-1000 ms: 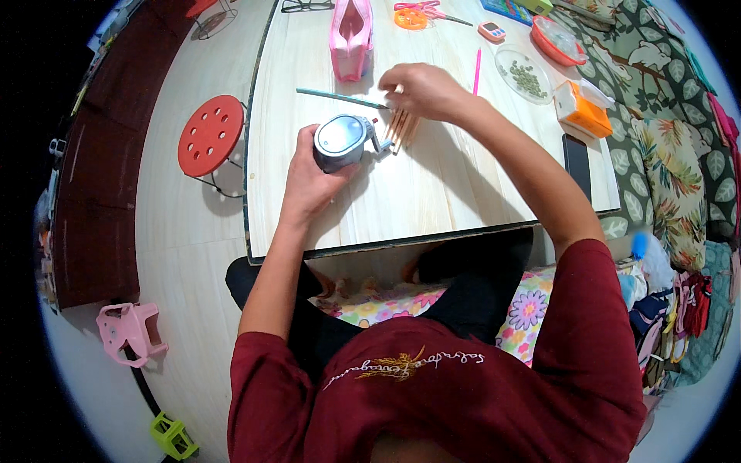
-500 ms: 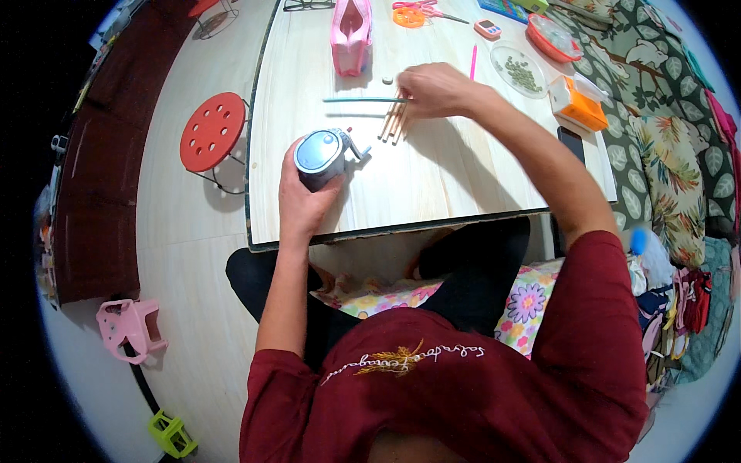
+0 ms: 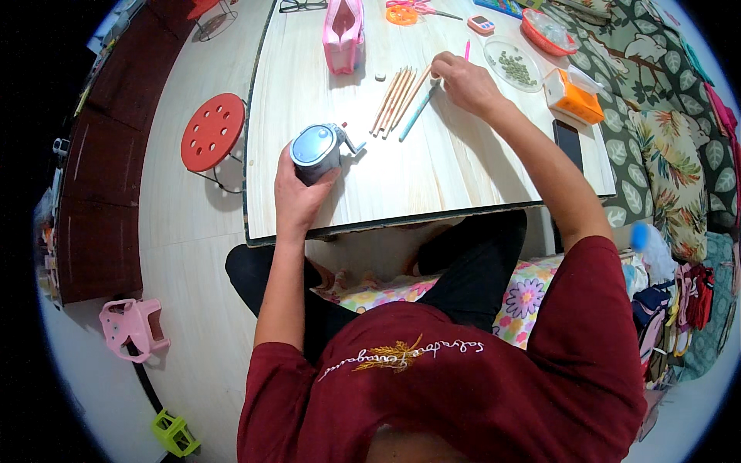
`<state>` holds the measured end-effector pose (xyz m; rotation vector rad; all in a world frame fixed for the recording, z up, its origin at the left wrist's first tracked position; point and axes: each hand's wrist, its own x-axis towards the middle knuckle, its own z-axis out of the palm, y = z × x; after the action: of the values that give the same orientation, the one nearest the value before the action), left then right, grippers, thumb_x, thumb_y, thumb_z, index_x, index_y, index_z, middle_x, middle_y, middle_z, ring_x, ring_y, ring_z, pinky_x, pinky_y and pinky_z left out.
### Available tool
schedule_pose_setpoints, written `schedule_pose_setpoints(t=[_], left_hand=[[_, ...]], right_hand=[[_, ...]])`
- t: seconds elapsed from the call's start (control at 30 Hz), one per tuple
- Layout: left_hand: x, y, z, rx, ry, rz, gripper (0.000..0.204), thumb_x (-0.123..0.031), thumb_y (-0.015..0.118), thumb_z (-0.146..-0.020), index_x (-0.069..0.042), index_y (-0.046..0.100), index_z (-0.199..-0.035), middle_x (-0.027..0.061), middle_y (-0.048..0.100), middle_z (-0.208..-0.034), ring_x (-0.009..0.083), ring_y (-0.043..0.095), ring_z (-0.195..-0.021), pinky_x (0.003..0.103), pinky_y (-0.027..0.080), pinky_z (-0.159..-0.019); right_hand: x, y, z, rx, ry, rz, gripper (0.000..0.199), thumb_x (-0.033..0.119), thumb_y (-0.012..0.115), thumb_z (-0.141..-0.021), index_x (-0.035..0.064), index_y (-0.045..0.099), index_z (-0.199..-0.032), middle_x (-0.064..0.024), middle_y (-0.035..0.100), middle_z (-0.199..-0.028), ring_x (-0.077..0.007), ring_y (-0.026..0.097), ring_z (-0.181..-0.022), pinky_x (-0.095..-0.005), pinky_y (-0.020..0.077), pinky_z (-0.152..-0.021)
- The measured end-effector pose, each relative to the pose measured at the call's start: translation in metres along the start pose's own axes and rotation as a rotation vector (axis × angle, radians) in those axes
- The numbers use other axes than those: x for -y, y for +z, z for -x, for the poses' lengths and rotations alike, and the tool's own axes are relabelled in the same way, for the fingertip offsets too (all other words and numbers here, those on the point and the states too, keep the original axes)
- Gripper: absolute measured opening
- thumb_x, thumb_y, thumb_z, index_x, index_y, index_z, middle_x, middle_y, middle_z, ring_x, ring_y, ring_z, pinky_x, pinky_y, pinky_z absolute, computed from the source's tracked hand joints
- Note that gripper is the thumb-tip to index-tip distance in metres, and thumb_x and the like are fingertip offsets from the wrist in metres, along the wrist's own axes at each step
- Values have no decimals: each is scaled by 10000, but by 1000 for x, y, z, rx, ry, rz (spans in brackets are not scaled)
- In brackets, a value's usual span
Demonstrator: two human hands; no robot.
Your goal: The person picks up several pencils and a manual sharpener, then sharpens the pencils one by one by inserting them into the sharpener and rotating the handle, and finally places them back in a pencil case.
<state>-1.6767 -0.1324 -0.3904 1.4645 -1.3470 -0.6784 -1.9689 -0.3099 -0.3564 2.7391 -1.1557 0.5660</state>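
My left hand (image 3: 297,197) grips a grey-blue crank pencil sharpener (image 3: 316,150) and holds it at the left part of the pale wooden table (image 3: 432,177). My right hand (image 3: 463,81) rests further back on the table, its fingers closed around the end of a teal pencil (image 3: 417,112). Just left of that pencil lies a row of several bare wooden pencils (image 3: 395,99). A pink pencil (image 3: 466,51) lies behind my right hand.
A pink pencil case (image 3: 343,32) stands at the back of the table. An orange box (image 3: 573,96), a dish of green bits (image 3: 514,68), a dark phone (image 3: 569,143) and scissors (image 3: 413,11) lie at right and back. A red stool (image 3: 212,133) stands left.
My left hand has carried the sharpener left and toward me. My right hand has moved from the wooden pencils to the right and taken the teal pencil's end.
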Motion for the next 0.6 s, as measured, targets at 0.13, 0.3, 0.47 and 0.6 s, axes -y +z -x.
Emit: schedule_pose_setpoints(t=[0.13, 0.3, 0.47, 0.6], left_hand=[[3, 2, 1, -11, -13, 20, 638, -131, 772, -636, -14, 479, -1191, 136, 573, -1115, 251, 560, -1031, 334, 429, -899], [-1, 2, 1, -19, -22, -33, 647, -142, 777, -638, -10, 478, -1196, 141, 580, -1107, 247, 567, -1016, 336, 433, -895], [1, 0, 2, -8, -8, 20, 628, -139, 757, -655, -9, 477, -1202, 141, 579, -1105, 251, 568, -1011, 338, 436, -891], [-4, 1, 2, 5, -39, 7, 635, -135, 756, -653, -7, 472, -1205, 145, 578, -1102, 256, 565, -1016, 345, 430, -897]], right_hand=[[29, 1, 1, 42, 62, -56, 106, 46, 514, -803, 68, 572, -889, -75, 581, -969, -255, 591, -887, -372, 503, -693], [45, -2, 12, 95, 47, -7, 125, 52, 543, -785, 76, 589, -898, -70, 584, -933, -247, 597, -873, -358, 504, -687], [67, -11, 36, 99, 190, -102, 172, 208, 589, -811, 63, 593, -903, -83, 580, -938, -260, 548, -884, -366, 468, -765], [45, -11, 45, 44, 305, -68, 207, 235, 596, -814, 50, 589, -907, -99, 579, -951, -259, 549, -886, -367, 455, -791]])
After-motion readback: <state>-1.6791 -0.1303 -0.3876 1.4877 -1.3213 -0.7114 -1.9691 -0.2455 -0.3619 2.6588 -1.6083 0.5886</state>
